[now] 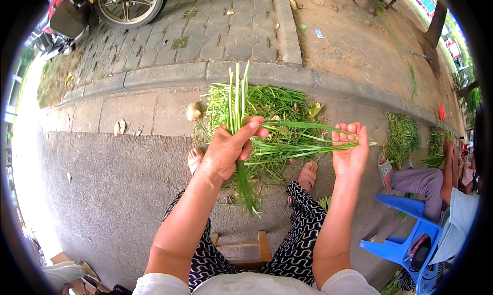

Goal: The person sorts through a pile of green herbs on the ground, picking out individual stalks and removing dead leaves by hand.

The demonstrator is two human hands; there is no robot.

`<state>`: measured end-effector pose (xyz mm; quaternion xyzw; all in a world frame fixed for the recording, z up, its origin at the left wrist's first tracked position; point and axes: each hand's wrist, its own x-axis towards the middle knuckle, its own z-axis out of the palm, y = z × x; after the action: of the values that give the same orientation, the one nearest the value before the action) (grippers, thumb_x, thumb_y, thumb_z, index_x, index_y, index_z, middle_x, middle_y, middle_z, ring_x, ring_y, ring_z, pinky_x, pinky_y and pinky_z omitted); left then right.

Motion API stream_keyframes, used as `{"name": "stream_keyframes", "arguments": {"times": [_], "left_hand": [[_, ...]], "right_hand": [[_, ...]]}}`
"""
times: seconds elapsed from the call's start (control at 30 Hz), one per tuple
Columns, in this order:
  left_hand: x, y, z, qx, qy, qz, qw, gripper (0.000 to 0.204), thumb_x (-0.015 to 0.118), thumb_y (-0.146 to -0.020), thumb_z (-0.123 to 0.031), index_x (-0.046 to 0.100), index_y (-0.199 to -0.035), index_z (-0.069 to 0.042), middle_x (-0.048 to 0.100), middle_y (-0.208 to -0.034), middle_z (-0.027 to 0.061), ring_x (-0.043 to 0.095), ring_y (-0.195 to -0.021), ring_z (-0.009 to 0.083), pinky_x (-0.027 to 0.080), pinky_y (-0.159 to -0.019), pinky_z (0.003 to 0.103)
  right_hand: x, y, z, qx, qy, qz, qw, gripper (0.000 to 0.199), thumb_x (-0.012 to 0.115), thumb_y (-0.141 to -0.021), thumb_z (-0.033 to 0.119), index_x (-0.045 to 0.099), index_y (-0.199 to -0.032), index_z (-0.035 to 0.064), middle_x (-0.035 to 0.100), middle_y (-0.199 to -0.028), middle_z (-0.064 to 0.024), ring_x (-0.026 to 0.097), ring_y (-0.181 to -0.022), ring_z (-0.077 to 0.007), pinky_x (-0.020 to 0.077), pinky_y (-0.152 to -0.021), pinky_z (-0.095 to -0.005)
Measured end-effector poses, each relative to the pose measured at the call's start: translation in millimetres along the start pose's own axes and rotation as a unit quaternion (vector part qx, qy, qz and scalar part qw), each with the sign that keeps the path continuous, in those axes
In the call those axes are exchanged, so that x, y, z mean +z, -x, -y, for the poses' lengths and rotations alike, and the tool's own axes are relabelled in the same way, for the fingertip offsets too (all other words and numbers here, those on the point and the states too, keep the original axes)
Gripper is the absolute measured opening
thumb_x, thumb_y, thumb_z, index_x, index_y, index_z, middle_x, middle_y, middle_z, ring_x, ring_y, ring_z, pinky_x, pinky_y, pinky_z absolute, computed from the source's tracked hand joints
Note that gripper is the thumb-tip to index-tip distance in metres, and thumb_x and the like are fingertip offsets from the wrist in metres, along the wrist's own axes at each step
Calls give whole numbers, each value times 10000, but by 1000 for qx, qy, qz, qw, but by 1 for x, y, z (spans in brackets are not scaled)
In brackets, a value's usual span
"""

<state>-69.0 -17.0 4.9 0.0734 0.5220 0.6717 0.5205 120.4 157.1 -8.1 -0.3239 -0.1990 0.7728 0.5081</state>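
Observation:
My left hand is closed around a bunch of chives. The pale stem ends point up and away from me, and the green leaves hang below the fist. Off to the right, my right hand has its palm turned up and its fingers curled over a few long chive leaves. These leaves stretch between the two hands. Beneath both hands, a large heap of loose chives lies on the ground between my feet and the kerb.
A stone kerb runs behind the heap. At the right, a person sits by a blue plastic chair, near another chive heap. A motorcycle wheel stands at the upper left. A wooden stool is beneath me.

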Motion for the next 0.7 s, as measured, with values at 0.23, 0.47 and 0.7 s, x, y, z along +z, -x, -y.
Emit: {"name": "stream_keyframes", "arguments": {"times": [0.23, 0.47, 0.7], "left_hand": [[5, 3, -7, -3, -36, 87, 996, 352, 504, -883, -321, 561, -1083, -37, 601, -772, 35, 351, -454, 57, 287, -415, 192], [13, 6, 3, -25, -96, 118, 988, 301, 477, -905, -282, 590, -996, -19, 584, -674, 46, 366, -414, 57, 289, -394, 193], [19, 7, 9, -16, -198, 150, 969, 289, 501, -904, -274, 602, -966, -10, 594, -672, 23, 405, -440, 43, 334, -399, 188]], "right_hand": [[26, 22, -12, 14, 136, 74, 988, 223, 532, -883, 260, 518, -987, 63, 556, -761, -35, 562, -640, -166, 515, -620, -391], [41, 50, -47, 64, 269, 182, 944, 198, 532, -892, 238, 582, -864, 49, 543, -665, -26, 442, -434, -53, 327, -338, -201], [44, 54, -53, 89, 375, 155, 909, 244, 606, -851, 284, 615, -826, 41, 472, -563, 54, 393, -457, -12, 281, -383, -182]]}}
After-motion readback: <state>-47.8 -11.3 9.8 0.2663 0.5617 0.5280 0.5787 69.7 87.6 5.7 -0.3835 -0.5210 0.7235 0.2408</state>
